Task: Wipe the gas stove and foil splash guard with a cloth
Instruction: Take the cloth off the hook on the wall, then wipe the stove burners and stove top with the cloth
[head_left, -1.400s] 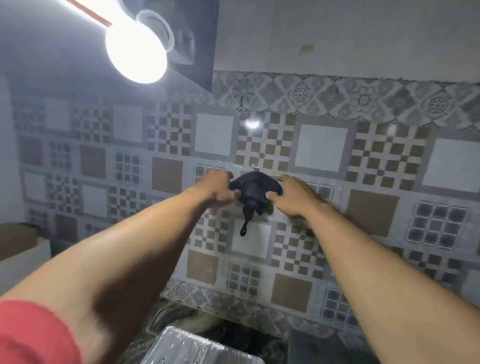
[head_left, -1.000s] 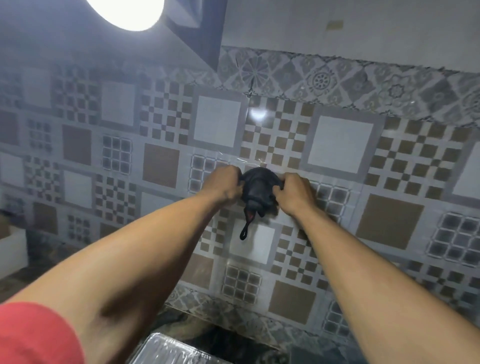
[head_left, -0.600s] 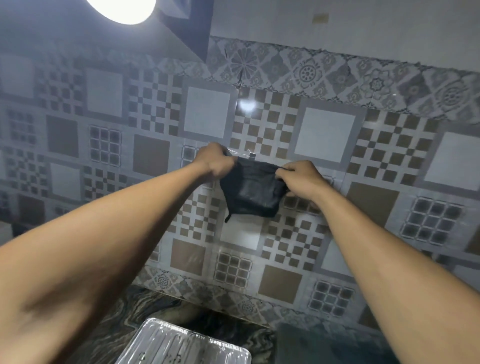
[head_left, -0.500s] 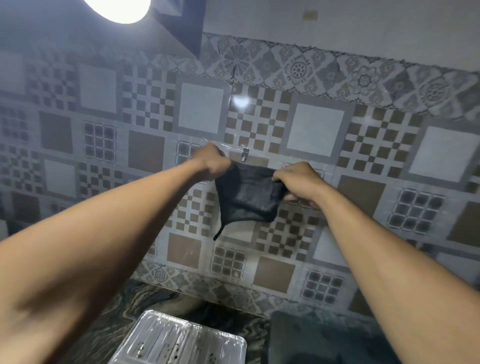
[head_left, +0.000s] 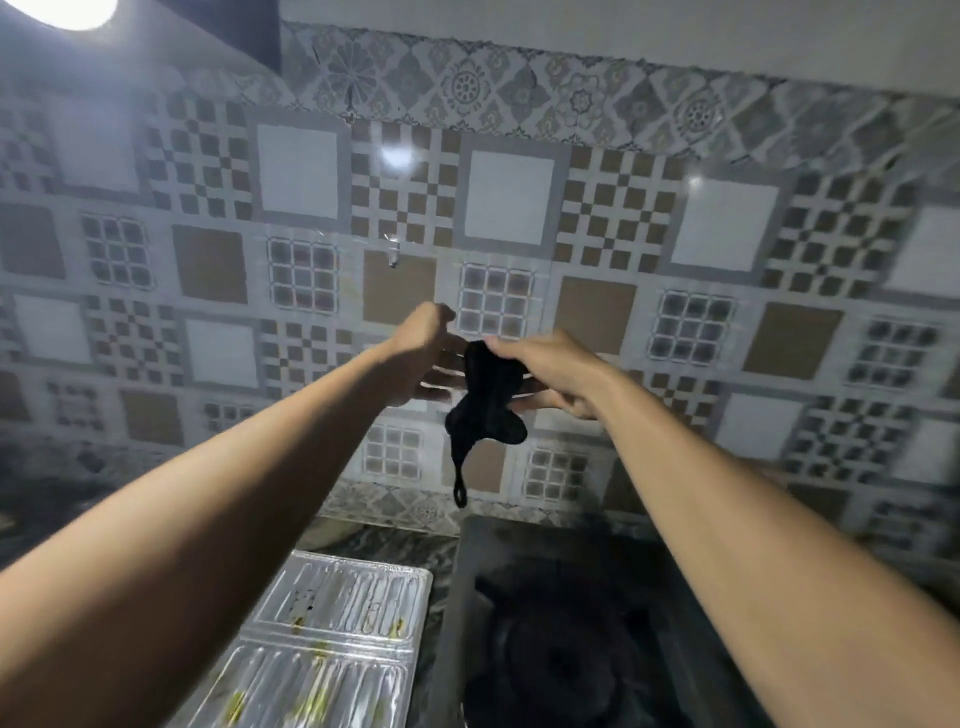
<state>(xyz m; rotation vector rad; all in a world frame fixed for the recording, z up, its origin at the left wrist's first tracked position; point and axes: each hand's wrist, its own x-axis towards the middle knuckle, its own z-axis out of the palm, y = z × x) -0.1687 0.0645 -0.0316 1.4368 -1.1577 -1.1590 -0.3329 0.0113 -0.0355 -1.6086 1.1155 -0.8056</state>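
A small black cloth (head_left: 485, 402) with a hanging loop dangles in front of the tiled wall, pinched at its top by my right hand (head_left: 550, 371). My left hand (head_left: 418, 358) is just to its left, fingers spread and reaching towards the cloth, not gripping it. Below, the dark gas stove (head_left: 561, 649) fills the lower right, its burner grate barely visible in shadow. The foil splash guard (head_left: 337, 639) lies flat on the counter to the left of the stove, with yellowish stains on its ribbed surface.
A small wall hook (head_left: 393, 255) is stuck on the patterned tiles above my hands, with nothing on it. A bright lamp (head_left: 67, 10) glares at the top left. A strip of dark marble counter (head_left: 374, 540) shows between the foil and the wall.
The cloth has come off the wall hook and dropped lower with both hands. It was stretched between both hands; now it hangs bunched from my right hand alone. The view tilted down.
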